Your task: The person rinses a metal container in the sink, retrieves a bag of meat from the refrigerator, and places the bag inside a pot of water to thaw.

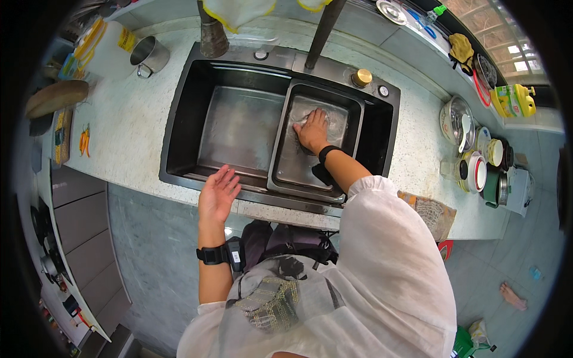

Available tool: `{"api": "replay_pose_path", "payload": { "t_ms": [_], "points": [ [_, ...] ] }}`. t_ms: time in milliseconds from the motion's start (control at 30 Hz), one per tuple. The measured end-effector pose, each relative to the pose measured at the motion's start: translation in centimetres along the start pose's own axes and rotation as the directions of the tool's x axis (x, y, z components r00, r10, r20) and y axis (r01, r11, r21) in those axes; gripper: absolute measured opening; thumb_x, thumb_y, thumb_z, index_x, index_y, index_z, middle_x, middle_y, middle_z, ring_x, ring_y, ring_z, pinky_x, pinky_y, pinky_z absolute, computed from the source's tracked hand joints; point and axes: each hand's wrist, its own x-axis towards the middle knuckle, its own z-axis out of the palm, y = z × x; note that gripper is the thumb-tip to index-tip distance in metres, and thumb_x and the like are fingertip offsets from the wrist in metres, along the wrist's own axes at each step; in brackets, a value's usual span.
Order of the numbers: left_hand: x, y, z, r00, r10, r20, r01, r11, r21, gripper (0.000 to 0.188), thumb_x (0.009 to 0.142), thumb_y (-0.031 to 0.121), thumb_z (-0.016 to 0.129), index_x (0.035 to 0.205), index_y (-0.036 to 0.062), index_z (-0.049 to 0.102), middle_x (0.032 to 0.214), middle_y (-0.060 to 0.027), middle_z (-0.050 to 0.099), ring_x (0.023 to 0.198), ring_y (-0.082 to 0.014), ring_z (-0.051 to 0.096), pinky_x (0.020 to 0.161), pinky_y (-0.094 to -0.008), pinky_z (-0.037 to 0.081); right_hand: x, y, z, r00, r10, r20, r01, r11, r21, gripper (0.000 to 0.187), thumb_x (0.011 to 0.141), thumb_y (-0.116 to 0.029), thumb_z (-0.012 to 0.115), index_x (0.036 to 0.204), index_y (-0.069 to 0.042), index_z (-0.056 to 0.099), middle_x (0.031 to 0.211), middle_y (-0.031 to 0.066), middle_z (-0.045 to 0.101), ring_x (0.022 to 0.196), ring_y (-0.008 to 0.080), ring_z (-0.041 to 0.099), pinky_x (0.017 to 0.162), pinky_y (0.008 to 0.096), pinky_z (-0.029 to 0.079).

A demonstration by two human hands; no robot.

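Note:
A dark sink is set into the speckled counter in front of me, and a smaller basin sits inside its right half. My right hand reaches down into this basin with its fingers stretched out and the palm turned down. Clear water shows around it; what lies under the palm is hidden. Over the sink's front edge I hold my left hand palm up, fingers apart, with nothing in it. The large left basin beside it has a wet-looking bottom.
Behind the sink rise a dark faucet and a gold knob. To the left stand a metal mug and some orange peppers. Bowls and jars crowd the right counter, near a patterned cloth. A person's bare foot shows on the floor.

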Motion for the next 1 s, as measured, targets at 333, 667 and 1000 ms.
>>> {"api": "replay_pose_path", "payload": {
  "t_ms": [333, 667, 1000],
  "points": [
    [0.3, 0.0, -0.5, 1.000, 0.002, -0.001, -0.002, 1.000, 0.010, 0.042, 0.085, 0.025, 0.054, 0.120, 0.0036, 0.050, 0.121, -0.0127, 0.051, 0.113, -0.0276, 0.047, 0.096, -0.0396, 0.038, 3.3, 2.7, -1.3, 0.771, 0.622, 0.134, -0.633, 0.773, 0.053, 0.092, 0.081, -0.057, 0.046, 0.135, 0.013, 0.020, 0.145, 0.0266, 0.014, 0.134, 0.0405, 0.011, 0.108, 0.0466, 0.011],
    [0.5, -0.1, -0.7, 1.000, 0.000, -0.015, 0.001, 1.000, 0.029, 0.041, 0.086, 0.026, 0.053, 0.120, 0.0036, 0.051, 0.120, -0.0117, 0.051, 0.111, -0.0265, 0.048, 0.093, -0.0379, 0.039, 3.3, 0.6, 0.2, 0.935, 0.239, 0.263, -0.292, 0.939, 0.183, 0.092, 0.080, -0.055, 0.049, 0.134, 0.014, 0.021, 0.143, 0.0291, 0.015, 0.133, 0.0413, 0.014, 0.108, 0.0465, 0.011],
    [0.6, 0.0, -0.4, 0.999, -0.002, -0.037, 0.003, 0.999, 0.047, 0.041, 0.086, 0.025, 0.054, 0.120, 0.0038, 0.051, 0.119, -0.0114, 0.052, 0.111, -0.0262, 0.048, 0.092, -0.0376, 0.039, 4.1, 0.2, 0.2, 0.943, 0.330, 0.035, -0.331, 0.940, 0.086, 0.086, 0.080, -0.054, 0.049, 0.132, 0.012, 0.029, 0.142, 0.0299, 0.016, 0.131, 0.0439, 0.014, 0.107, 0.0489, 0.013]
  ]
}}
